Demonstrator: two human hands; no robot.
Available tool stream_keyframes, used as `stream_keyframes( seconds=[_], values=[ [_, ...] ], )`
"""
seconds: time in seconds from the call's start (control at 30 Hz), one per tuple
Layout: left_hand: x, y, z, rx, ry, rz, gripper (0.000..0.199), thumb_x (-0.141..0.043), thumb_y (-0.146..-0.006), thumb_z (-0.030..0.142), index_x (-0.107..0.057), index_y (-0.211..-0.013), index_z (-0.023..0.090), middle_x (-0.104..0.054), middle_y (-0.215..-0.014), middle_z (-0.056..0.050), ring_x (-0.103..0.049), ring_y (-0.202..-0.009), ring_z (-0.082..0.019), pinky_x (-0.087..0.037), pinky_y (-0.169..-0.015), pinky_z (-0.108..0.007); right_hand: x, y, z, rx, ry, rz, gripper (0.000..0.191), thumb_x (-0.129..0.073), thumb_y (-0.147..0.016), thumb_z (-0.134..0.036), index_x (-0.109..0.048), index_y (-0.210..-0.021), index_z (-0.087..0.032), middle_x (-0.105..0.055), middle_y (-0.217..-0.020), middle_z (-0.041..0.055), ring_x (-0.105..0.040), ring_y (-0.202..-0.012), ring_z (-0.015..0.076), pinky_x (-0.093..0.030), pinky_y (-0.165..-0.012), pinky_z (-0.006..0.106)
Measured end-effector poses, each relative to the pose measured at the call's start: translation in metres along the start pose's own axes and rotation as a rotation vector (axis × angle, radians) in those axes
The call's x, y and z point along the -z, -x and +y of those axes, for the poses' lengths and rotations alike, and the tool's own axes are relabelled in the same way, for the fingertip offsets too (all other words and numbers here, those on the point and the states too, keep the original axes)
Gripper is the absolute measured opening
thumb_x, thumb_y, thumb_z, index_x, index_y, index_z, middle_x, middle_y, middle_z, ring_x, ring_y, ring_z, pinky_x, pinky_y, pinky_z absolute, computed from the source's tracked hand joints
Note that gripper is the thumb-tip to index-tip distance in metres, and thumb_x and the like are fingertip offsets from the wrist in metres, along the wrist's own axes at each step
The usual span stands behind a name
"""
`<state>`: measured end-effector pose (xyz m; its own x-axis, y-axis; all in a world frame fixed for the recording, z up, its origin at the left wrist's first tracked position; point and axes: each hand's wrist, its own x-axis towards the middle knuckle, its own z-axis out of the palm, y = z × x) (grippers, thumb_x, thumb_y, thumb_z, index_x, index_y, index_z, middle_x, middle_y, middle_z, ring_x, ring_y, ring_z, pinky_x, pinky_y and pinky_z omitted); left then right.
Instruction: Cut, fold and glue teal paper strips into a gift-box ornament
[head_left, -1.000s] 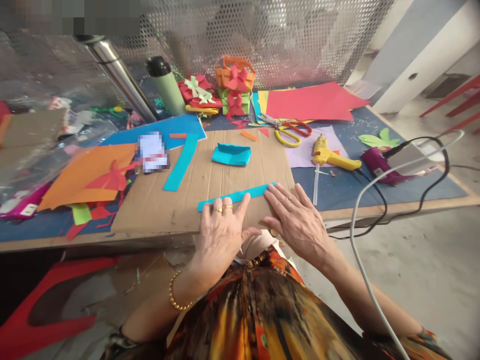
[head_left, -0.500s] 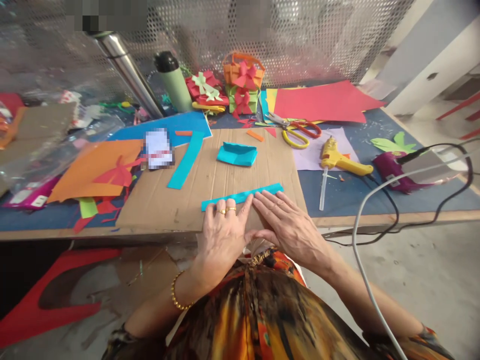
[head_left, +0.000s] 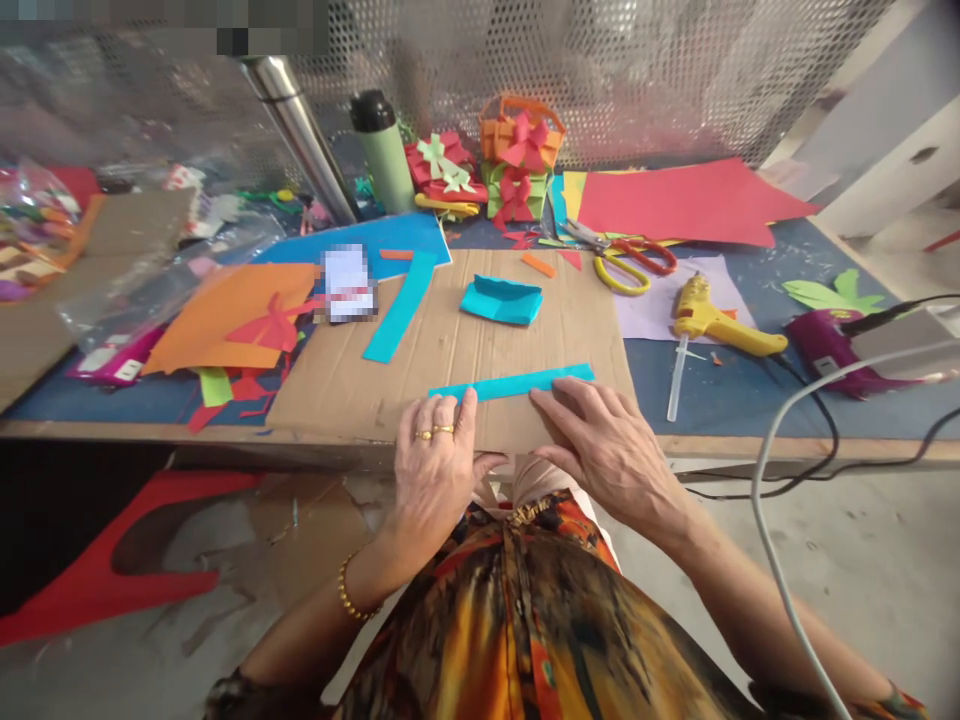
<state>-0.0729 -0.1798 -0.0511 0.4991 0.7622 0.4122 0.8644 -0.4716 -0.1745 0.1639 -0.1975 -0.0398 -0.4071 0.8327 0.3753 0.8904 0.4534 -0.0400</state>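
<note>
A narrow blue paper strip [head_left: 510, 384] lies flat near the front edge of the cardboard [head_left: 337, 395]. My left hand [head_left: 433, 460] rests with its fingertips on the strip's left part, fingers bent slightly and thumb out to the side. On the right part lie the fingertips of my right hand [head_left: 611, 450], its fingers stretched out and its thumb apart. Behind the strip sits a folded blue paper piece [head_left: 501, 300]. A wider blue strip [head_left: 401, 308] lies slanted to the left of that piece.
Yellow-handled scissors [head_left: 622, 275] and a yellow glue gun [head_left: 701, 315] lie at the right, near cables. Orange paper [head_left: 225, 315] is on the left. Behind stand a green bottle [head_left: 382, 155], a steel flask [head_left: 300, 135] and small paper baskets [head_left: 517, 170].
My hands have moved apart from each other along the strip, baring more of its middle. The whole view has shifted, so the table's things appear further right.
</note>
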Motion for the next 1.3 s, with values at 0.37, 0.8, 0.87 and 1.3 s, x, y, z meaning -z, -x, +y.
stream_keyframes(
  seconds=[0.37,0.8,0.87,1.3],
  values=[
    [0.010,-0.032,-0.033,-0.205,0.102,0.053,0.040,-0.056,-0.107,0.047,-0.076,-0.104,0.013,-0.072,-0.093,-0.011,-0.065,-0.090,-0.027,-0.044,-0.080,-0.041,0.015,-0.041,0.042,0.277,-0.052,-0.093,0.032,-0.042,-0.107,-0.021,-0.073,-0.104,-0.015,-0.070,-0.094,0.0113,-0.058,-0.083,0.0223,-0.038,-0.078,0.036],
    [0.012,-0.055,-0.030,-0.379,-0.058,0.140,0.024,-0.052,-0.098,0.002,-0.065,-0.083,0.015,-0.063,-0.079,-0.008,-0.059,-0.075,-0.026,-0.043,-0.070,-0.039,0.007,-0.052,0.043,0.378,0.062,0.004,0.034,-0.045,-0.105,-0.016,-0.065,-0.079,-0.017,-0.059,-0.078,0.0063,-0.045,-0.071,0.0190,-0.031,-0.075,0.037],
    [0.010,-0.055,-0.031,-0.364,-0.036,0.136,0.023,-0.053,-0.100,0.004,-0.066,-0.084,0.015,-0.064,-0.081,-0.008,-0.059,-0.076,-0.026,-0.044,-0.070,-0.039,0.005,-0.053,0.043,0.345,0.061,0.015,0.032,-0.046,-0.105,-0.017,-0.066,-0.081,-0.016,-0.060,-0.079,0.0065,-0.046,-0.072,0.0192,-0.031,-0.074,0.037],
    [-0.009,-0.062,-0.047,-0.155,0.336,-0.071,0.023,-0.051,-0.106,0.013,-0.067,-0.090,0.016,-0.069,-0.090,-0.009,-0.062,-0.092,-0.026,-0.050,-0.083,-0.038,0.007,-0.057,0.052,0.267,-0.190,-0.084,0.033,-0.042,-0.108,-0.022,-0.073,-0.097,-0.014,-0.064,-0.086,0.0096,-0.052,-0.077,0.0216,-0.039,-0.073,0.036]
  ],
)
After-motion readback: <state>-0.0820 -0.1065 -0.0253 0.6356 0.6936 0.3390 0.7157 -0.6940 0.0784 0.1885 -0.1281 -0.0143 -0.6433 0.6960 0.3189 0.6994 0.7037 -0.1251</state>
